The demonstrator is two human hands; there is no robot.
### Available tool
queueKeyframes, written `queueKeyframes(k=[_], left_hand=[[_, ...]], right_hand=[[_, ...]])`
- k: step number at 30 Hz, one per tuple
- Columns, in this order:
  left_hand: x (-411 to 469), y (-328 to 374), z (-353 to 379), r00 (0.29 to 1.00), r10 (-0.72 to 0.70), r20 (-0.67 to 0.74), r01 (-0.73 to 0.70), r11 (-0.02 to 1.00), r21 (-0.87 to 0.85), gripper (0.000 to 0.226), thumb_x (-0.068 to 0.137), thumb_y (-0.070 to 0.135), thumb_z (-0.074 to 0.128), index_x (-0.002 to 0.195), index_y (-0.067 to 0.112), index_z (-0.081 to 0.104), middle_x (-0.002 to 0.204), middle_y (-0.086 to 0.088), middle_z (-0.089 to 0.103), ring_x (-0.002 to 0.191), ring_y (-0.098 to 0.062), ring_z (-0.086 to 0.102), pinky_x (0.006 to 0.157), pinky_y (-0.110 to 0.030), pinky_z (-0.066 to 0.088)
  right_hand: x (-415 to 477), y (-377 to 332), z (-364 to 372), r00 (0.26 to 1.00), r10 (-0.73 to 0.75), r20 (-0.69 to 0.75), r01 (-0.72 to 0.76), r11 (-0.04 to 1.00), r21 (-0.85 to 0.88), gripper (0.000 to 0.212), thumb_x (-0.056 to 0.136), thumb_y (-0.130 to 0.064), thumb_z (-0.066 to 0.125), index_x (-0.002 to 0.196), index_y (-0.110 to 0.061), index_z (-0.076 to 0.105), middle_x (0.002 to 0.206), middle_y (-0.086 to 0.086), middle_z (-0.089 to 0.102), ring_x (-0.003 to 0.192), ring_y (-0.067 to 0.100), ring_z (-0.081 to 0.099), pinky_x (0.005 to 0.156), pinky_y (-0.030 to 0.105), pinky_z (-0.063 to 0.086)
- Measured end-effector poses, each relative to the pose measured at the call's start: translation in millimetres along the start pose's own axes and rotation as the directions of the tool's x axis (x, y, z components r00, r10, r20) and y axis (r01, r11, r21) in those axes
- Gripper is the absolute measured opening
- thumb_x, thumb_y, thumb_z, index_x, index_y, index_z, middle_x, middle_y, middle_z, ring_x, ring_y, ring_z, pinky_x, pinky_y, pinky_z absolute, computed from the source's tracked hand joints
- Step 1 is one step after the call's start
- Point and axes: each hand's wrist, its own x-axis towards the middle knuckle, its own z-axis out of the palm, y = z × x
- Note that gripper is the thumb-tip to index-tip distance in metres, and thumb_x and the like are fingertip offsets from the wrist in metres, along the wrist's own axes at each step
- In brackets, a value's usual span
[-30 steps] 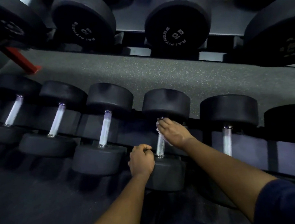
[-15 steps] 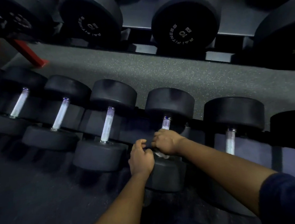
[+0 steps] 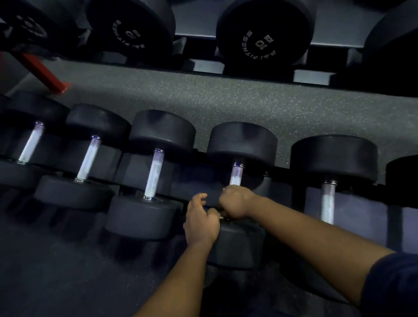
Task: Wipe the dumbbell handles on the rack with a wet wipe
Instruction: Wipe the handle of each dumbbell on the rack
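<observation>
- Dumbbells with round black rubber heads and knurled silver metal handles lie side by side in a row on the dark metal rack (image 3: 311,200), each with one head far and one head near.
- The black rubber dumbbell (image 3: 241,143) under the hands sits about the middle of that row. The upper stretch of its silver handle (image 3: 236,175) shows bare just below the far head.
- The right hand (image 3: 235,201) is wrapped round the lower stretch of that handle in a tight fist, fingers curled fully about it, just above the near head (image 3: 237,246).
- The white wet wipe (image 3: 220,216) is almost wholly hidden inside that grip. Only a small pale scrap shows at the fist's lower edge, against the handle.
- The left hand (image 3: 200,221) lies just beside the right, over the left edge of the near head. Its fingers are curled into a loose fist with the thumb arched on top, and nothing shows in it. Whether the two hands touch cannot be told.
- The left neighbour's handle (image 3: 154,174) and the right neighbour's handle (image 3: 327,202) lie untouched.
- A strip of speckled grey rubber floor (image 3: 223,102) runs beyond the row.
- Past the floor, larger black dumbbells with white lettering (image 3: 260,29) sit on another rack, beside a red metal leg (image 3: 43,73).
- A dark blue sleeve (image 3: 408,285) covers the right upper arm.
</observation>
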Motion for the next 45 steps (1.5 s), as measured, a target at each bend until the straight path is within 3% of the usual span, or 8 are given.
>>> queueKeyframes(k=[3, 7, 13, 18, 23, 34, 40, 45], left_hand=[[-0.3, 0.5, -0.2, 1.0, 0.009, 0.003, -0.009, 1.0, -0.008, 0.049, 0.072, 0.022, 0.046, 0.121, 0.024, 0.052, 0.121, 0.003, 0.055, 0.107, -0.021, 0.056, 0.094, -0.046, 0.045], [-0.2, 1.1, 0.2, 1.0, 0.007, -0.007, -0.007, 1.0, -0.007, 0.05, 0.072, 0.023, 0.047, 0.121, 0.023, 0.053, 0.12, 0.002, 0.056, 0.106, -0.022, 0.057, 0.094, -0.045, 0.045], [-2.1, 5.1, -0.2, 1.0, -0.007, -0.012, 0.006, 1.0, -0.026, 0.058, 0.064, 0.03, 0.04, 0.119, 0.023, 0.054, 0.118, 0.003, 0.058, 0.104, -0.021, 0.058, 0.093, -0.045, 0.047], [-2.1, 2.1, -0.7, 1.0, 0.006, -0.01, -0.006, 1.0, -0.022, 0.058, 0.065, 0.028, 0.04, 0.121, 0.022, 0.053, 0.119, 0.003, 0.057, 0.107, -0.02, 0.056, 0.095, -0.045, 0.045], [1.4, 0.7, 0.6, 1.0, 0.01, -0.01, -0.01, 1.0, -0.004, 0.041, 0.079, 0.013, 0.051, 0.119, 0.023, 0.054, 0.116, 0.004, 0.057, 0.106, -0.021, 0.056, 0.095, -0.046, 0.044], [1.4, -1.8, 1.6, 1.0, 0.013, 0.004, -0.013, 0.999, 0.03, 0.04, 0.082, 0.014, 0.049, 0.121, 0.023, 0.053, 0.108, 0.006, 0.058, 0.104, -0.021, 0.056, 0.094, -0.046, 0.045], [3.5, -2.5, 2.5, 1.0, 0.024, -0.011, -0.024, 0.999, 0.035, 0.04, 0.082, 0.012, 0.049, 0.12, 0.022, 0.054, 0.101, 0.007, 0.058, 0.101, -0.023, 0.057, 0.093, -0.045, 0.045], [2.8, -4.5, 2.4, 1.0, 0.029, 0.006, -0.029, 0.999, 0.046, 0.039, 0.083, 0.014, 0.048, 0.12, 0.024, 0.053, 0.099, 0.009, 0.058, 0.098, -0.022, 0.058, 0.092, -0.046, 0.046]], right_hand=[[-18.8, 4.1, 2.7, 1.0, 0.001, -0.029, 0.005, 0.976, 0.216, 0.026, 0.088, -0.025, 0.056, 0.11, -0.02, 0.07, 0.107, 0.007, 0.069, 0.102, 0.026, 0.061, 0.078, 0.029, 0.047], [-16.8, -2.1, -0.1, 1.0, 0.021, 0.001, -0.02, 0.977, 0.212, 0.025, 0.089, -0.019, 0.053, 0.107, -0.016, 0.069, 0.104, 0.011, 0.068, 0.099, 0.029, 0.062, 0.075, 0.031, 0.047], [2.2, -16.5, 5.4, 0.998, 0.057, -0.022, -0.054, 0.992, 0.111, 0.029, 0.095, -0.014, 0.039, 0.107, -0.009, 0.065, 0.111, 0.01, 0.067, 0.11, 0.025, 0.058, 0.108, 0.033, 0.03], [-18.8, -6.9, 12.4, 0.989, 0.069, -0.129, -0.01, 0.909, 0.417, 0.018, 0.088, -0.017, 0.053, 0.1, -0.012, 0.066, 0.1, 0.009, 0.068, 0.096, 0.026, 0.061, 0.074, 0.027, 0.041], [-33.2, 0.4, 21.8, 0.962, 0.224, -0.157, -0.08, 0.777, 0.624, 0.016, 0.08, -0.014, 0.063, 0.094, -0.017, 0.07, 0.091, -0.001, 0.072, 0.088, 0.013, 0.066, 0.071, 0.016, 0.041], [-34.4, 9.0, 42.0, 0.953, 0.303, -0.027, -0.216, 0.738, 0.64, 0.01, 0.079, -0.014, 0.062, 0.087, -0.018, 0.066, 0.091, 0.0, 0.069, 0.086, 0.017, 0.063, 0.075, 0.024, 0.046], [-32.5, 3.2, 65.7, 0.78, 0.614, 0.119, -0.311, 0.216, 0.925, 0.013, 0.077, -0.01, 0.072, 0.076, -0.019, 0.063, 0.065, -0.009, 0.063, 0.059, 0.004, 0.058, 0.053, 0.011, 0.042], [-29.3, 8.8, 72.2, 0.831, 0.465, 0.306, -0.253, -0.174, 0.952, 0.023, 0.076, 0.004, 0.073, 0.084, -0.012, 0.057, 0.074, 0.007, 0.066, 0.052, 0.007, 0.058, 0.048, 0.017, 0.046]])
